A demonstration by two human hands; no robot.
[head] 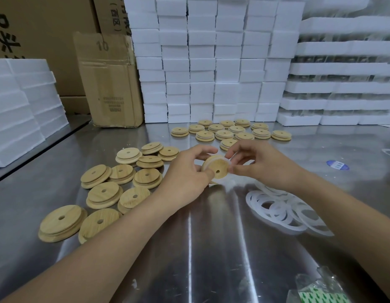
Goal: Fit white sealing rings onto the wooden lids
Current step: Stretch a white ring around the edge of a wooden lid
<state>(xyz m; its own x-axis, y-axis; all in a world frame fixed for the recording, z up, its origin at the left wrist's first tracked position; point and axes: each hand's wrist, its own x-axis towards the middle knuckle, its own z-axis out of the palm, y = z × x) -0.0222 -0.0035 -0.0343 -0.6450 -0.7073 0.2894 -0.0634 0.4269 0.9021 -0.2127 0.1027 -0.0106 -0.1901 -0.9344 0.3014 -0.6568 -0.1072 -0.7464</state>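
Stacked white foam blocks (202, 62) and a worn cardboard box (111, 84) wall off the back of a brushed steel counter (211, 248) streaked with glare. Above its middle, the left hand (185, 178) grips one wooden lid (216, 168) by the rim, thumb on the near face beside the centre hole, with the lid tilted up toward the person. The right hand (262, 165) pinches a white sealing ring (230, 162) between its thumb and curled fingers (237, 149) at the lid's right edge. The ring is thin and blurred there, so I cannot say how much of it has seated.

To my eye the job is to hook one side of the ring over the narrower step. Then it should be stretched evenly while the left hand turns the lid, the thumb pressing the band flat so it neither twists nor rides up over the flange.

The lids are pale, grained wood, cut as stepped discs: a wide flange, a smaller plug and a small round hole. The rings look like soft, translucent, floppy flat bands. A loose heap of spare rings (283, 211) lies overlapping on the counter under the right wrist. Bare lids (104, 194) lie scattered to the left, step side up. A tidier group of far lids (224, 134) sits near the foam and seems to show a white line at the step, so they are probably finished.
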